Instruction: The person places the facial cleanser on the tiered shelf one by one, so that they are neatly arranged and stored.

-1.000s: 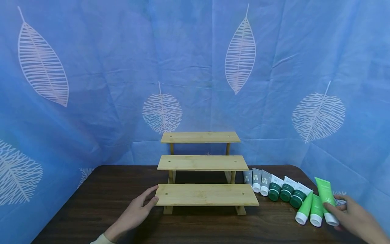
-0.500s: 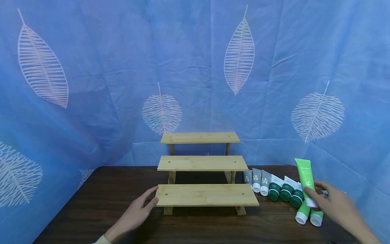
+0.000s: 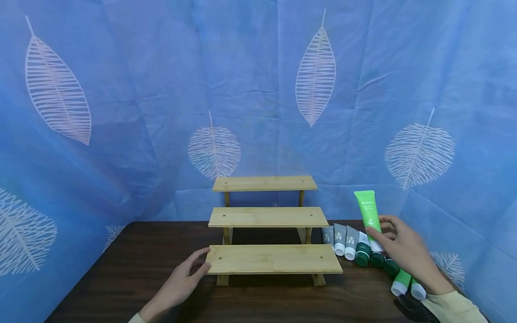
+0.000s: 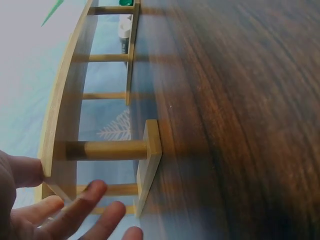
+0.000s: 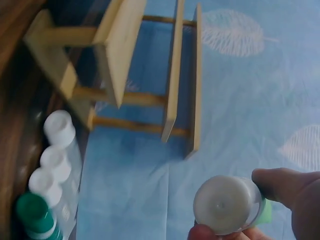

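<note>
Upright in my right hand (image 3: 408, 249) is a light green squeeze tube (image 3: 367, 211), gripped between thumb and fingers low near its white cap (image 5: 222, 204), which points down. The hand is in the air over the row of tubes, right of a three-step wooden display stand (image 3: 274, 259). My left hand (image 3: 175, 282) holds the left end of the stand's lowest step, thumb at the front corner and index finger at the back one. In the left wrist view its other fingers (image 4: 107, 220) are spread beside the board, off the wood.
Grey tubes (image 3: 340, 240) with white caps lie right of the stand. Beside them are white tubes with dark green caps (image 3: 362, 255), partly behind my right hand. Two more light green tubes (image 3: 401, 282) lie nearer the front. A blue leaf-print cloth (image 3: 258, 89) hangs behind the dark wooden table (image 3: 161, 242).
My right hand has carried the green tube left and away from me, off the other green tubes, toward the stand. The left hand stays at the lowest step.
</note>
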Tool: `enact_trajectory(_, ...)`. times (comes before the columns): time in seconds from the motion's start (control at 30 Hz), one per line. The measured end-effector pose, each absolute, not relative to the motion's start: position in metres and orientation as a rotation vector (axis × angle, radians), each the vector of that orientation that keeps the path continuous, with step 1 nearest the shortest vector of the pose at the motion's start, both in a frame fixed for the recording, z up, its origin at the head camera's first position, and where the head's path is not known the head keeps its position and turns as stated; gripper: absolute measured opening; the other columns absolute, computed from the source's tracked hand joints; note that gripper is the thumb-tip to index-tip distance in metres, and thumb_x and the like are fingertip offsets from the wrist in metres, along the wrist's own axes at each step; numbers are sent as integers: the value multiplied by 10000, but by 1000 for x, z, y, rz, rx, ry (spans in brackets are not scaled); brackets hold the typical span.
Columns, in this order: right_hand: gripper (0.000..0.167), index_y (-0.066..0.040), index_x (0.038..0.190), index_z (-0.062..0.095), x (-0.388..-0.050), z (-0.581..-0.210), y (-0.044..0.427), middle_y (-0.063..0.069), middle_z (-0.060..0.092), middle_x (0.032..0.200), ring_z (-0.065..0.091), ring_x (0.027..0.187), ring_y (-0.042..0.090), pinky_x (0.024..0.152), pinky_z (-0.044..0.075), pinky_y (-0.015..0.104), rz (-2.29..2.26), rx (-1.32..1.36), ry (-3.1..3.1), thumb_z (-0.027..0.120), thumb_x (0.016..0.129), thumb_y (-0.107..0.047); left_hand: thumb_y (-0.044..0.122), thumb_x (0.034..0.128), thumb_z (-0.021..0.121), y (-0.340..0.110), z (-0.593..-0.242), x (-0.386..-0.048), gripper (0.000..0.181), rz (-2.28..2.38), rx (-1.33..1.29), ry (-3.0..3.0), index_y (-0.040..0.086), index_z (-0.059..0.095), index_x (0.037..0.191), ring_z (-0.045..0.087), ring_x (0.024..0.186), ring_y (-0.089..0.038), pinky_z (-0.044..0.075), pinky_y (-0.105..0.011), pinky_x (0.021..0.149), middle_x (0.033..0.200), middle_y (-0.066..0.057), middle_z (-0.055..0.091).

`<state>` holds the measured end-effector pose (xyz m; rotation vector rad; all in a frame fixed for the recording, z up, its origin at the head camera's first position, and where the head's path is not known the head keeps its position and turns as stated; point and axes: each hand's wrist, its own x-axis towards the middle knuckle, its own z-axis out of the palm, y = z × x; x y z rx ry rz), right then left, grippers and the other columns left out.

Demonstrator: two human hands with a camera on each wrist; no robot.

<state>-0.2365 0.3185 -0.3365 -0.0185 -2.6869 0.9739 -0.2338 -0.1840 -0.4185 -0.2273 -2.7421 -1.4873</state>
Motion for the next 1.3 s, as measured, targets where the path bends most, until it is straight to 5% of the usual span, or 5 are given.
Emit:
enact_trajectory(0.43,790,70,1507,326,-258,-326,266,309,552,1344,695,1042,377,644,572,322,1160,141,-2599,636,1009,-460,347,1017,648,-181,-420,-235,461,-1520,-230,-2672,110,597,1409,644,1156,-276,481,-549,979,1214,-80,694)
enact_trajectory(0.8,630,39,1499,348,-282,-313,218,277,541,1358,640,1171,429,720,605,358,1310,278,-2522,668,1010,-198,349,1020,642,-180,-420,-233,439,-1507,-201,-2681,137,609,1403,634,1148,-268,482,-546,961,1183,-58,694)
enact_trajectory(1.3,510,-105,1432,481,-324,-289,142,140,580,1344,655,1172,311,807,587,438,1405,496,-2440,702,992,-235,362,1026,630,-181,-422,-233,465,-1530,-224,-2676,123,585,1422,639,1131,-265,531,-452,879,1266,-104,662)
